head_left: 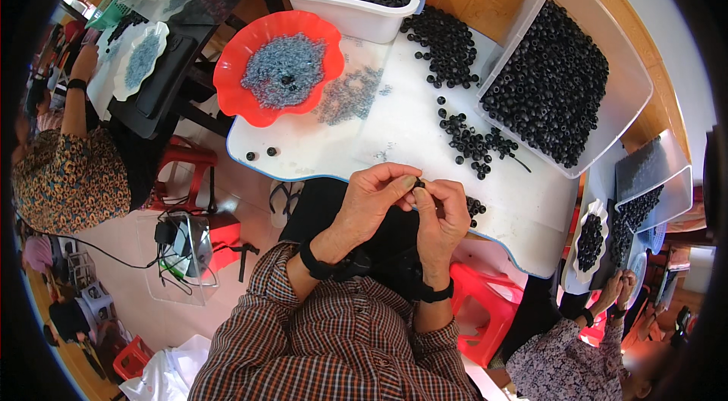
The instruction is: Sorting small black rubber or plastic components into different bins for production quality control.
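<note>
My left hand (pixel 375 200) and my right hand (pixel 442 219) meet at the near edge of the white table (pixel 409 128), fingertips pinched together on one small black ring (pixel 419 184). More black rings (pixel 475 144) lie loose on the tabletop just beyond my hands. A red scalloped dish (pixel 231 86) further left holds tiny grey pieces (pixel 284 67). A clear plastic bin (pixel 637 90) at the right is full of black rings, and a white tub (pixel 345 10) at the back holds more.
A person in a patterned top (pixel 68 173) sits at the left by another table with a white dish (pixel 140 59). Another person's hands (pixel 618 287) work at the lower right near a small dish of rings (pixel 590 242). Red stools (pixel 485 310) stand below.
</note>
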Action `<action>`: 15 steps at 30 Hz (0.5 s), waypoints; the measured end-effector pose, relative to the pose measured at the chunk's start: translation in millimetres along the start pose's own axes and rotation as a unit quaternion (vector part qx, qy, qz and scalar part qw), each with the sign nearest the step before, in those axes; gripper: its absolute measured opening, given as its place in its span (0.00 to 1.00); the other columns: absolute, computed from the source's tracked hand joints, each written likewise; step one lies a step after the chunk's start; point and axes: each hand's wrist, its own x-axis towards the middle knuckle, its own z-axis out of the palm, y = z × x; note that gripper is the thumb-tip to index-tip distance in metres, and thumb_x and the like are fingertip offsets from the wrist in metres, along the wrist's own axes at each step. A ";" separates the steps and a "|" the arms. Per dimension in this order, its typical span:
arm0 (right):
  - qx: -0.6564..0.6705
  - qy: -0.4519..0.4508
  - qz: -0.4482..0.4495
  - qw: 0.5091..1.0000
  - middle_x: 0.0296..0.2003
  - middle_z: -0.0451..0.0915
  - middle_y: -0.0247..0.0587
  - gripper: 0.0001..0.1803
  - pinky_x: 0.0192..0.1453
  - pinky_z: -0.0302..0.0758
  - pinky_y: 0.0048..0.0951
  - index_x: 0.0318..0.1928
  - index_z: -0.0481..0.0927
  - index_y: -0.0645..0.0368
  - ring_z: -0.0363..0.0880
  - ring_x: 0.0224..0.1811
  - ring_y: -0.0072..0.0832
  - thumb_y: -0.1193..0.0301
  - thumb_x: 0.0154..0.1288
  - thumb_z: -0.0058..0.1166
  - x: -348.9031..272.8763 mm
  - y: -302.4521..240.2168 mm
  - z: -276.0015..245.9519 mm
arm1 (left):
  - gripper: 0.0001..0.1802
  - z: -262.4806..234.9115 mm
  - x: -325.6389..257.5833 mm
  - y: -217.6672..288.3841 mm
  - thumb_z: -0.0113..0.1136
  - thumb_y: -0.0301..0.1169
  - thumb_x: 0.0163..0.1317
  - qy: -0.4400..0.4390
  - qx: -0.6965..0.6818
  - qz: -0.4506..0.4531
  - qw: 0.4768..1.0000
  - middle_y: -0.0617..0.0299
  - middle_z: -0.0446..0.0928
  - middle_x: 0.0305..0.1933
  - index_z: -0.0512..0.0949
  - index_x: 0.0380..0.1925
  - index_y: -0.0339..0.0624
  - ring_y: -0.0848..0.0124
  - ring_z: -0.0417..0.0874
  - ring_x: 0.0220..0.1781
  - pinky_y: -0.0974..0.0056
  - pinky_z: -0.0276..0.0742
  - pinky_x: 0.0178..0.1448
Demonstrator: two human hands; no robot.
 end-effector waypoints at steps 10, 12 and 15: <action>-0.054 -0.006 -0.053 0.997 0.34 0.78 0.40 0.06 0.32 0.74 0.22 0.37 0.81 0.64 0.77 0.27 0.22 0.81 0.58 0.63 5.0 -6.2 -0.3 | 0.12 5.2 -2.1 7.5 0.53 0.27 0.71 0.009 0.099 0.053 0.994 0.61 0.81 0.36 0.79 0.48 0.32 0.77 0.80 0.34 0.72 0.80 0.39; -0.067 -0.009 -0.060 0.996 0.34 0.78 0.41 0.06 0.32 0.74 0.22 0.37 0.81 0.64 0.77 0.27 0.22 0.81 0.59 0.63 5.6 -6.2 -1.1 | 0.12 6.4 -1.4 7.3 0.54 0.27 0.71 0.006 0.111 0.048 0.993 0.60 0.81 0.37 0.79 0.49 0.32 0.77 0.80 0.35 0.72 0.80 0.40; -0.062 -0.021 -0.050 0.997 0.34 0.77 0.41 0.05 0.32 0.75 0.23 0.37 0.80 0.65 0.77 0.27 0.23 0.81 0.60 0.61 3.1 -5.0 1.9 | 0.12 6.9 -3.0 3.8 0.58 0.27 0.68 0.011 0.095 0.051 0.994 0.59 0.82 0.37 0.79 0.47 0.31 0.77 0.81 0.36 0.72 0.81 0.40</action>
